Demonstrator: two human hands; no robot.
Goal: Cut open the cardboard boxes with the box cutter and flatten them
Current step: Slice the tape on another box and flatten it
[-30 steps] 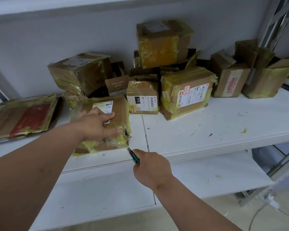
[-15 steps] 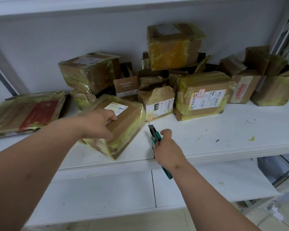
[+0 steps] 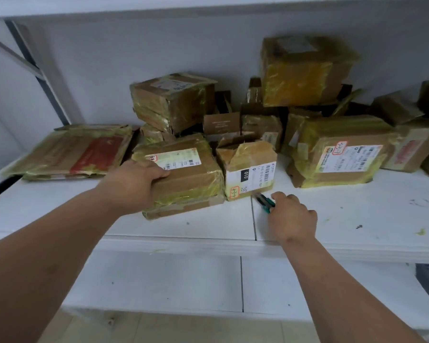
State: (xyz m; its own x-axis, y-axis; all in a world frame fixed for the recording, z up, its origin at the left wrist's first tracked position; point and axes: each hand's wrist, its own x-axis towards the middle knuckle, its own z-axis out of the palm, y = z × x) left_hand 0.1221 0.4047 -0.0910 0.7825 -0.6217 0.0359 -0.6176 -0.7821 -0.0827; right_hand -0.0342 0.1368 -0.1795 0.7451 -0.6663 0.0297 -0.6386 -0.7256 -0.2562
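A flat brown cardboard box point(image 3: 191, 179) wrapped in yellowish tape, with a white label on top, lies on the white shelf point(image 3: 357, 219). My left hand point(image 3: 131, 186) grips its near left corner, thumb on top. My right hand point(image 3: 291, 217) holds a green box cutter point(image 3: 265, 203), its tip pointing up-left toward the foot of a small torn box point(image 3: 248, 169) marked 010. That small box stands right beside the flat one.
Several more taped boxes are piled against the back wall point(image 3: 307, 68), one large one at the right point(image 3: 342, 154). Flattened cardboard point(image 3: 70, 154) lies at the left. A lower shelf point(image 3: 159, 280) juts out below. Scraps of tape dot the shelf at right.
The flat box has been turned and set down flat against the small box. My right hand with the cutter has moved right and lowered to the shelf. The camera has shifted left.
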